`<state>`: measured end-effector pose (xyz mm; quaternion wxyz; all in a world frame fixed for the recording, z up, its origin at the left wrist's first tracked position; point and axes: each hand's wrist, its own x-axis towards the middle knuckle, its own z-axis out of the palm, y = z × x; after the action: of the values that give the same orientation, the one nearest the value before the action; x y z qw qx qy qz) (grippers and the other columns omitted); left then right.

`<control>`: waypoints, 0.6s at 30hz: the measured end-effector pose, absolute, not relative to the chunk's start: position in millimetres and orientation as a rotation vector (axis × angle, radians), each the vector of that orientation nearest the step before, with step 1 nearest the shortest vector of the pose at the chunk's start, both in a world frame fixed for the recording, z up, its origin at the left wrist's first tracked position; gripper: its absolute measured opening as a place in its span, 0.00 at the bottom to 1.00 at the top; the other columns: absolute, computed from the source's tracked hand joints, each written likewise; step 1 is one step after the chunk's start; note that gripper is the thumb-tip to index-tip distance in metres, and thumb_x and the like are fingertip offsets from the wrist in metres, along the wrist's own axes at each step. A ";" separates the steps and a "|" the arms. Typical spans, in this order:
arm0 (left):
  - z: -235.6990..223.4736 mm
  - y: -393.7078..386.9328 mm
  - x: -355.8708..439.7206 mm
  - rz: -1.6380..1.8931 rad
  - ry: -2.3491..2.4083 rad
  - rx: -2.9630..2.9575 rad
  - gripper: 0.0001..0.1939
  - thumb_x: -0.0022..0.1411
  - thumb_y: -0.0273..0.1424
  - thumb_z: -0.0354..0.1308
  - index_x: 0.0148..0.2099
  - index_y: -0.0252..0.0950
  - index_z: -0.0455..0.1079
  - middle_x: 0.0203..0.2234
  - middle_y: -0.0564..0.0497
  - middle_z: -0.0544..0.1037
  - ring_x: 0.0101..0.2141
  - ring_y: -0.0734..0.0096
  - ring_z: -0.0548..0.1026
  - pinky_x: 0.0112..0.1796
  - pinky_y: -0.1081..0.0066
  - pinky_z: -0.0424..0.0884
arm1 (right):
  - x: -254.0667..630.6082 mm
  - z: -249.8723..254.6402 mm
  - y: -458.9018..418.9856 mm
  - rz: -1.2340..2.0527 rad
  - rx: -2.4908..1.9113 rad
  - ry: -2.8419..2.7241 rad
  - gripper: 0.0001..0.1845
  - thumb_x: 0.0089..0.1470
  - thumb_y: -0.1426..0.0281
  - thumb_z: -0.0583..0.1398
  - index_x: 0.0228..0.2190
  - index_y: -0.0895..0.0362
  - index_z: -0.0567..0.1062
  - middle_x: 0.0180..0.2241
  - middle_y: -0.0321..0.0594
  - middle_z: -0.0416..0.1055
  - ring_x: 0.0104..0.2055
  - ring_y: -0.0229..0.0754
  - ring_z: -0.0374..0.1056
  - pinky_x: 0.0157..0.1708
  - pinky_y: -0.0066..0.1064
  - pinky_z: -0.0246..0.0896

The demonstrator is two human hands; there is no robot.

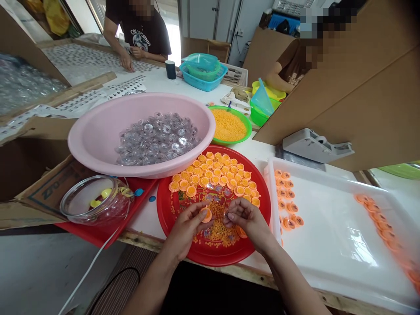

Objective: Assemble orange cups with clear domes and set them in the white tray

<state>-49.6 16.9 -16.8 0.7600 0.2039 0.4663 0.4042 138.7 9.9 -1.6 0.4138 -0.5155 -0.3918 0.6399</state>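
Between the thumb and fingers of my left hand (187, 224) is a small round orange plastic case (206, 215), its open face turned up. Close by on the right, my right hand (248, 219) pinches a small clear plastic disc (225, 214), mostly hidden by the fingertips. Both hands hover over a round red tray (164, 210). Many similar orange cases (215, 179) lie across its far half, filled with small yellow-orange pieces. Loose orange beads (220, 232) and a few clear discs (226, 192) are scattered nearer me.
Behind the tray, a pink basin (95, 131) holds clear discs, and a green bowl (247, 131) holds orange beads. At right, a white tray (328, 210) carries rows of orange cases. A glass bowl (75, 205) and cardboard box (42, 188) stand left. Two people sit across the table.
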 end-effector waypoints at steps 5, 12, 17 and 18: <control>-12.4 13.2 -44.6 0.859 1.010 0.429 0.16 0.48 0.35 0.69 0.41 0.38 0.75 0.40 0.51 0.76 0.39 0.67 0.77 0.42 0.69 0.74 | 144.3 -3.2 4.6 1.518 -1.377 -1.040 0.15 0.44 0.61 0.68 0.34 0.56 0.74 0.26 0.33 0.69 0.30 0.38 0.68 0.32 0.30 0.65; -13.7 9.6 -30.9 0.806 1.017 0.515 0.21 0.50 0.37 0.68 0.47 0.40 0.74 0.40 0.49 0.77 0.34 0.69 0.77 0.32 0.71 0.74 | 147.9 -2.8 1.7 1.537 -1.309 -0.914 0.15 0.44 0.61 0.68 0.33 0.54 0.73 0.24 0.32 0.69 0.27 0.39 0.68 0.33 0.33 0.67; -17.8 9.3 -25.3 0.801 0.931 0.477 0.19 0.51 0.36 0.67 0.46 0.37 0.75 0.43 0.47 0.77 0.42 0.60 0.76 0.44 0.62 0.73 | 148.0 -4.9 1.7 1.525 -1.306 -0.868 0.15 0.41 0.62 0.70 0.31 0.55 0.75 0.27 0.34 0.72 0.28 0.38 0.69 0.33 0.33 0.68; -17.8 9.5 -24.9 0.809 0.918 0.470 0.19 0.51 0.36 0.67 0.46 0.37 0.75 0.43 0.47 0.77 0.44 0.59 0.76 0.45 0.61 0.73 | 147.9 -6.4 1.9 1.513 -1.311 -0.864 0.15 0.40 0.63 0.70 0.31 0.55 0.75 0.26 0.35 0.72 0.27 0.38 0.69 0.32 0.32 0.68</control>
<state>-24.9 9.5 -17.8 0.7928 0.2184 0.4266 0.3764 147.9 1.9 -6.4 0.4622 -0.5332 -0.3512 0.6154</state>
